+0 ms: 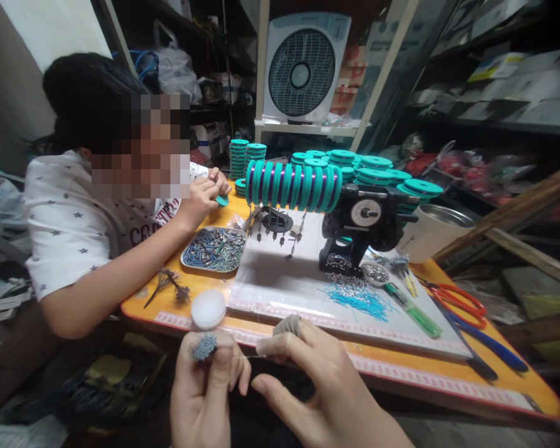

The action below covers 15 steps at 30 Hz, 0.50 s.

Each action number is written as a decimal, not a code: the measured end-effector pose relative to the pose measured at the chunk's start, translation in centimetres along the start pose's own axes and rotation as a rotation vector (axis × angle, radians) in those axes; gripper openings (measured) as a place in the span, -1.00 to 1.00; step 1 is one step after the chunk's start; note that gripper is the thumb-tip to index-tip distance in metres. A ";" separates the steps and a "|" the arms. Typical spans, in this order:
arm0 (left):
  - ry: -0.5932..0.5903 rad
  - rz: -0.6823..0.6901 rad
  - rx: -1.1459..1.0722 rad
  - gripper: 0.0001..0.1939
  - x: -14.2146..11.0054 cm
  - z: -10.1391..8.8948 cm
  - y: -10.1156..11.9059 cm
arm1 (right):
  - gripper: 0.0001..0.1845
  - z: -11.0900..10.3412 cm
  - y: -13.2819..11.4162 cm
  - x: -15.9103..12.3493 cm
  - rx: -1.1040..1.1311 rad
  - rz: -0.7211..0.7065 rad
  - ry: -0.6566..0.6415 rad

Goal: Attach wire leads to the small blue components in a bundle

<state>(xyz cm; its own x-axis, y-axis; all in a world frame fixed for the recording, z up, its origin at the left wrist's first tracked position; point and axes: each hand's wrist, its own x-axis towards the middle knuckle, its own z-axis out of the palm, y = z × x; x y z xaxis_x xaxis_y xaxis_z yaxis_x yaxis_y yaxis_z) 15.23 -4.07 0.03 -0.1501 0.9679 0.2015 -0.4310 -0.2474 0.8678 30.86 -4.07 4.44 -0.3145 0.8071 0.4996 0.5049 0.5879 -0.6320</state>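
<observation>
My left hand (205,389) is closed round a small bundle of grey-blue pins (204,346) that stick up out of the fist. My right hand (317,379) pinches a thin wire or pin (254,356) between thumb and forefinger; a cloth wrap (287,325) covers one fingertip. Both hands hover just in front of the orange table's (308,364) near edge. A white round lid (208,309) lies on the table above my left hand.
A winding machine (359,227) carries a row of teal spools (293,185) with purple wire. Teal spool stacks (245,155) stand behind. A tray of pins (214,249), loose blue pins (359,297), a green screwdriver (413,311) and orange scissors (462,302) lie about. A person in a star-print shirt (70,218) sits left.
</observation>
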 end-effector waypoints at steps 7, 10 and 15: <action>0.098 0.030 0.022 -0.75 -0.5 1.7 1.6 | -0.73 0.6 0.0 0.9 0.080 -0.221 -0.125; 0.071 0.135 0.005 -0.80 0.0 2.4 2.9 | -0.72 0.5 0.0 1.6 0.206 -0.321 -0.106; -0.013 0.163 -0.027 -0.83 1.7 1.6 3.5 | -0.73 0.5 0.0 2.6 0.294 -0.340 -0.020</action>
<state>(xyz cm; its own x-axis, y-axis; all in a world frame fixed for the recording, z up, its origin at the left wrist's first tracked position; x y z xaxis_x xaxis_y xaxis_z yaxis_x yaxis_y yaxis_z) 14.91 -3.24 4.14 -0.2089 0.9151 0.3448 -0.4256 -0.4025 0.8104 29.65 -1.95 5.49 -0.4403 0.5642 0.6984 0.1208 0.8080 -0.5766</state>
